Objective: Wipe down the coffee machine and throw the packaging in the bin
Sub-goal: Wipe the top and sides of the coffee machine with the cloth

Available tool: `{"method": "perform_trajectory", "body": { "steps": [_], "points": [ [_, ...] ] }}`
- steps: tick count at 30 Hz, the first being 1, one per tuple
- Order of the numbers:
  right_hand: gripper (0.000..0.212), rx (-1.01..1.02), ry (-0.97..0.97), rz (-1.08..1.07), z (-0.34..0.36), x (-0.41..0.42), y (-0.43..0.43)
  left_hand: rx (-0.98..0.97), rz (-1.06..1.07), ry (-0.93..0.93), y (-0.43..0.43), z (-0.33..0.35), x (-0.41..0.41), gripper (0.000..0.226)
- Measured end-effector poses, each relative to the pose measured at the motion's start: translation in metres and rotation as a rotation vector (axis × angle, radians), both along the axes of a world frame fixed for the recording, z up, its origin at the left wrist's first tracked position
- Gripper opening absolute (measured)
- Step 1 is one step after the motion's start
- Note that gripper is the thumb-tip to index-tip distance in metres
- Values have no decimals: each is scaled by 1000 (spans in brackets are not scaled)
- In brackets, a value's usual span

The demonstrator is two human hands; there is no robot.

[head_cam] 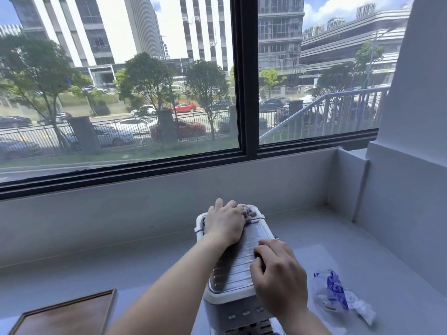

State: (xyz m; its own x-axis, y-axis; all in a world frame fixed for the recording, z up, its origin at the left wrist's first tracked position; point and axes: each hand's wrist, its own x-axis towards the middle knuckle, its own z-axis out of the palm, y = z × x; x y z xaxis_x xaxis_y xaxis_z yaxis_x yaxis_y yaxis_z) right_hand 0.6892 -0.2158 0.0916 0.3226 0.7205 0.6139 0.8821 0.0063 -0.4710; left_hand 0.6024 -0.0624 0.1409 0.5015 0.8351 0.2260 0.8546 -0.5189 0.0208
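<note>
The grey counter (121, 262) under the window carries everything, and the coffee machine (242, 267) stands at the middle of it, seen from above with its ribbed top running away from the person. The step in hand looks like the wiping of that top. The left hand (226, 224) lies at the far end of the top, its fingers bent over a small nubbly cloth (248, 211) and pressing it to the rear edge. The right hand (280, 281) sits at the near right of the top with its fingers bent and their tips on the ribs; the thumb is hidden, so I cannot tell whether it grips the body or only leans on it. To do this well, that hand should brace the machine while the cloth is drawn along the ribs rather than across them, so the grooves get cleaned, then taken round the rim and down the front by the buttons. The crumpled clear packaging (335, 292) with blue print lies on the counter just to the right of the machine, untouched; no bin is in view.
</note>
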Motion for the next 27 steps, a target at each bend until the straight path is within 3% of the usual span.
{"method": "perform_trajectory", "body": {
  "steps": [7,16,20,27],
  "points": [
    [8,-45,-2,16,5,0,-3,-6,177,-18,24,-2,-46,34],
    [13,-3,10,6,0,1,2,83,-211,-15,16,-9,35,33],
    [22,-11,18,9,2,1,1,19,-111,-3,31,-5,39,34],
    [14,-60,6,-2,5,-1,-4,41,117,-90,32,-13,-22,34]
  ]
}}
